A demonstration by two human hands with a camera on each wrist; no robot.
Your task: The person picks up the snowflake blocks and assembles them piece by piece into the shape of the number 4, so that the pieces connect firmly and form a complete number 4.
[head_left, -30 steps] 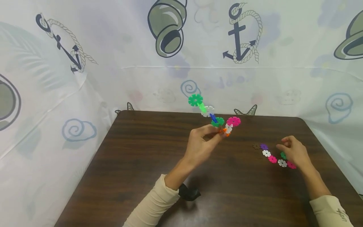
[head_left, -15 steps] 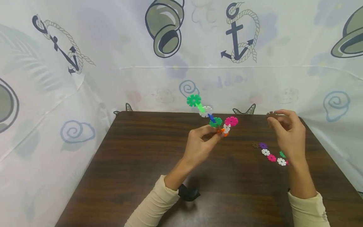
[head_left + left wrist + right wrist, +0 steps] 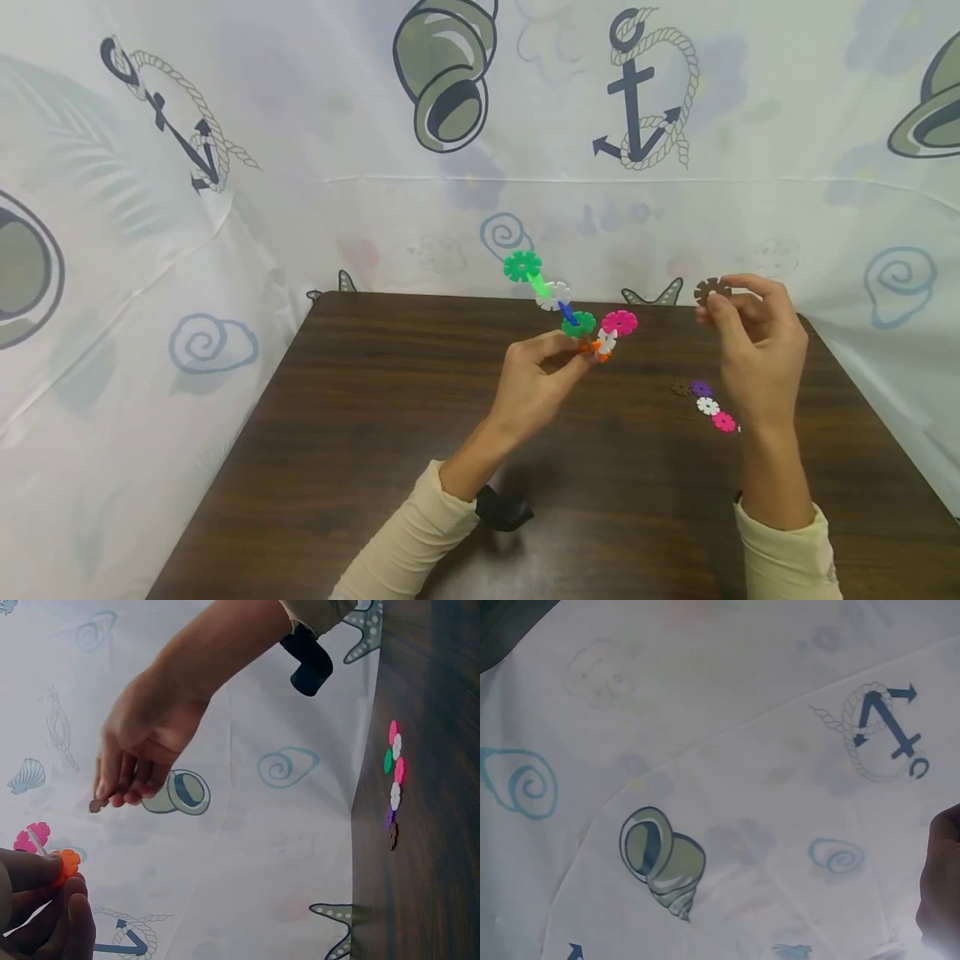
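Observation:
My left hand (image 3: pixel 536 379) pinches a chain of interlocked notched plastic discs, raised above the table. Its upper end is a green disc (image 3: pixel 522 266); a light green, a white, a blue and a second green disc lead down to the fingers. On the other side of the grip come an orange disc (image 3: pixel 68 865), a white one and a pink disc (image 3: pixel 620 322). Off to the right, my right hand (image 3: pixel 765 358) holds a single brown disc (image 3: pixel 712 291) between thumb and fingers, apart from the chain. Only a sliver of that hand shows in the right wrist view.
Loose discs lie in a curved row on the dark wooden table (image 3: pixel 360 467): a brown disc (image 3: pixel 680 388), a purple disc (image 3: pixel 702 388), a white disc (image 3: pixel 707 406) and more, some behind the right wrist. A printed white cloth (image 3: pixel 420 217) hangs behind and beside the table.
My right hand has risen from the loose discs with a brown disc and shifted slightly left, turning the disc's face toward the head camera. The left hand stays nearly still.

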